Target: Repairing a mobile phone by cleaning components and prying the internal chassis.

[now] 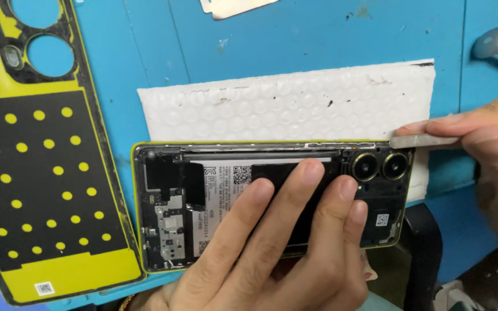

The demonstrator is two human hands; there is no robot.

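An opened phone point(168, 201) lies on its face with its back cover off, showing the battery, metal shields and two round camera lenses point(378, 166). My left hand point(278, 247) rests flat on the battery with the fingers spread across it. My right hand point(485, 144) comes in from the right, pinching a thin flat grey tool point(419, 141) whose tip sits at the phone's top right corner. The removed yellow back cover point(36, 167), black inside with yellow dots, lies at the left.
A white bubble-wrap pad point(289, 103) lies under the phone on the blue work surface point(295, 34). A pale flat piece point(231, 7) is at the top edge. A metal round-headed object point(494, 41) sits at the top right. A dark object point(425, 247) stands lower right.
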